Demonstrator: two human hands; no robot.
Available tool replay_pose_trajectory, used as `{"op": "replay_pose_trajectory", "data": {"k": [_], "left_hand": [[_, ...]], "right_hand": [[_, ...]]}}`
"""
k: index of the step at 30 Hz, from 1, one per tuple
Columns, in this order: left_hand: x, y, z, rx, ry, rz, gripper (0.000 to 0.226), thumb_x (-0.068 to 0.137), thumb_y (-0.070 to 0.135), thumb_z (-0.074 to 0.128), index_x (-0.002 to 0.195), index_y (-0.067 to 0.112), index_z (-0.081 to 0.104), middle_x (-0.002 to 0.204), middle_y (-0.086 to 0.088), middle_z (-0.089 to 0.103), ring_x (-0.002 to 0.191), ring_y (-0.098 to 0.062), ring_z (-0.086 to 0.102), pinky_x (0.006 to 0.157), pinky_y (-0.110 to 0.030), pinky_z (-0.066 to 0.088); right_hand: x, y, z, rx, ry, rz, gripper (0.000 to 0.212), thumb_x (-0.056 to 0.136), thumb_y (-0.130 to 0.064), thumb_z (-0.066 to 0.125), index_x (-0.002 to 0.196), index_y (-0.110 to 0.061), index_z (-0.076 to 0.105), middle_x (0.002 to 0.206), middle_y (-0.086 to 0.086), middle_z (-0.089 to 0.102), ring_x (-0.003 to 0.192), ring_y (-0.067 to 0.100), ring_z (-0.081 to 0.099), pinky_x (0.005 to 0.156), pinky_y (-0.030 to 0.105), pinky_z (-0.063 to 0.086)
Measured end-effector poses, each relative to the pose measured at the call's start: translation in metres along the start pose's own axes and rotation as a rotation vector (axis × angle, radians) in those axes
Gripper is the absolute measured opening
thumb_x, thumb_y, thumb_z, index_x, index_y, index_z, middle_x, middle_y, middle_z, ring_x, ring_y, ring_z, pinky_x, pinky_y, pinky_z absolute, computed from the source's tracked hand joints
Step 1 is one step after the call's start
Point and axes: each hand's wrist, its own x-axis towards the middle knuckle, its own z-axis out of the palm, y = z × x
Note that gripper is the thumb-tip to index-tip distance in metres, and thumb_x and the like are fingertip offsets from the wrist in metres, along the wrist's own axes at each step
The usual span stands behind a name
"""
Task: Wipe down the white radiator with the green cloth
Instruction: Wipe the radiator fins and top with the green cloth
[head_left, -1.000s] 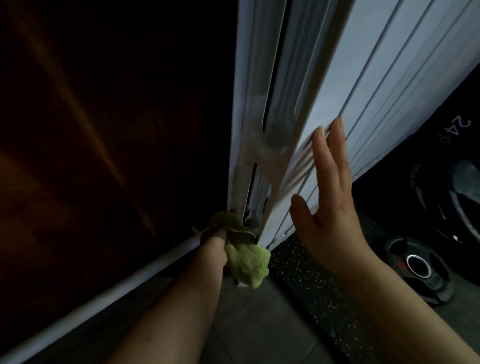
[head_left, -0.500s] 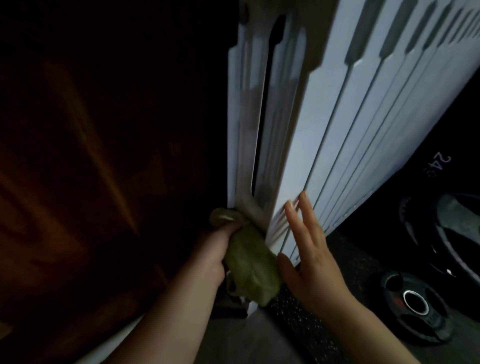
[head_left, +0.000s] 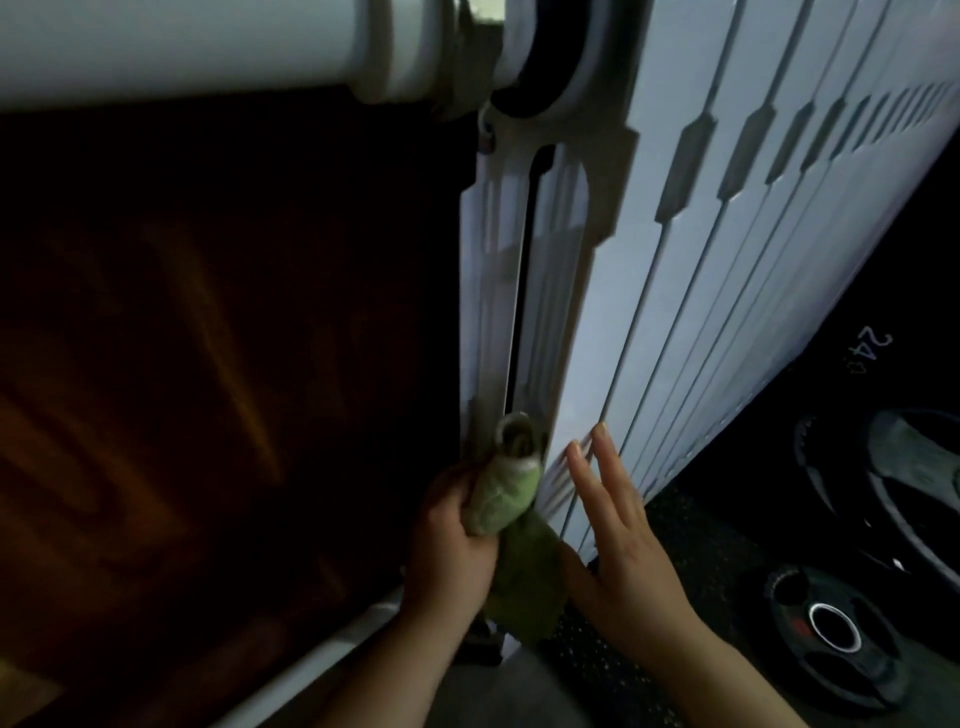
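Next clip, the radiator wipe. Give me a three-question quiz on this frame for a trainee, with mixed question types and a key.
1. True or false: the right hand grips the green cloth.
2. Where on the white radiator is the cloth pressed? A) its wide front panel; B) its narrow end, low down; C) its top edge.
3. Fill in: the black round thing lying to the right of the radiator is a ____.

Key
1. False: the left hand grips it. The right hand is open, with straight fingers by the front panel.
2. B.
3. weight plate.
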Motion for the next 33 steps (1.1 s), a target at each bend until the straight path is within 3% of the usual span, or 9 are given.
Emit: {"op": "replay_pose_trajectory", "data": {"k": [5,9,14,16,19,23,25,29,33], "left_hand": [[0.027,0.010,-0.030,-0.098,0.239,0.021,0.039,0.081,-0.008,0.056,0.118,0.003,0.058,0.103,-0.006,0.058,0.097,-0.019,0.052,0.075,-0.018,0.034],[0.006,0.000,0.004,0.021,0.012,0.137,0.041,0.087,0.013,0.051,0.127,0.022,0.044,0.128,-0.006,0.050,0.118,-0.016,0.046,0.099,-0.024,0.034],[0.006,0.003,-0.018,-0.096,-0.013,-0.061,0.031,0.083,-0.001,0.059,0.112,0.008,0.061,0.102,-0.010,0.063,0.100,-0.021,0.058,0.078,-0.020,0.036],[0.019,0.027,-0.043,-0.178,0.290,0.117,0.036,0.081,-0.003,0.059,0.116,0.003,0.060,0.103,-0.012,0.062,0.101,-0.019,0.056,0.078,-0.018,0.037],[0.050,0.056,-0.051,-0.095,0.544,0.718,0.035,0.078,0.009,0.050,0.112,0.008,0.055,0.114,-0.004,0.053,0.105,-0.014,0.048,0.094,-0.004,0.032],[0.082,0.045,-0.024,0.181,0.510,1.004,0.042,0.076,0.013,0.052,0.118,0.020,0.046,0.122,-0.006,0.039,0.114,-0.029,0.039,0.101,-0.032,0.036],[0.082,0.032,-0.010,0.223,0.539,1.032,0.041,0.077,0.012,0.054,0.117,0.021,0.047,0.121,-0.008,0.039,0.114,-0.033,0.037,0.102,-0.033,0.030],[0.067,-0.008,0.004,0.320,0.456,0.961,0.041,0.074,0.017,0.049,0.114,0.023,0.048,0.120,-0.008,0.039,0.112,-0.033,0.036,0.100,-0.033,0.032],[0.046,-0.053,0.002,0.357,0.055,0.713,0.066,0.067,-0.005,0.066,0.125,0.024,0.050,0.127,-0.010,0.045,0.115,-0.041,0.048,0.093,-0.050,0.044]], "right_hand": [[0.000,-0.002,-0.005,0.037,-0.071,0.064,0.088,0.080,-0.032,0.046,0.117,-0.070,-0.025,0.130,-0.044,-0.035,0.124,-0.018,-0.023,0.095,0.032,0.045],[0.002,-0.005,-0.004,0.047,-0.069,0.058,0.072,0.070,-0.050,0.025,0.120,-0.068,-0.024,0.131,-0.044,-0.034,0.123,-0.020,-0.024,0.098,0.016,0.023],[0.001,-0.003,-0.006,0.051,-0.120,0.096,0.075,0.073,-0.047,0.031,0.116,-0.070,-0.026,0.130,-0.044,-0.036,0.122,-0.021,-0.025,0.092,0.031,0.044],[0.000,-0.003,-0.006,0.056,-0.119,0.097,0.084,0.075,-0.035,0.040,0.115,-0.071,-0.026,0.129,-0.045,-0.036,0.121,-0.022,-0.025,0.093,0.033,0.044],[0.001,-0.004,-0.005,0.053,-0.109,0.080,0.089,0.075,-0.030,0.042,0.117,-0.070,-0.026,0.130,-0.043,-0.036,0.123,-0.020,-0.022,0.096,0.031,0.042],[0.001,-0.002,-0.003,0.034,-0.058,0.049,0.090,0.075,-0.030,0.044,0.122,-0.068,-0.023,0.135,-0.041,-0.031,0.133,-0.008,-0.016,0.094,0.028,0.041],[0.001,0.000,-0.002,0.025,-0.043,0.030,0.089,0.075,-0.032,0.044,0.121,-0.068,-0.024,0.133,-0.042,-0.032,0.131,-0.009,-0.021,0.096,0.024,0.034],[-0.001,0.000,-0.005,0.020,-0.055,0.033,0.084,0.075,-0.039,0.039,0.119,-0.068,-0.025,0.131,-0.043,-0.034,0.131,-0.008,-0.022,0.094,0.020,0.032],[0.002,-0.005,-0.006,0.030,-0.093,0.064,0.083,0.074,-0.041,0.037,0.112,-0.069,-0.032,0.124,-0.045,-0.041,0.127,-0.011,-0.022,0.093,0.011,0.027]]}}
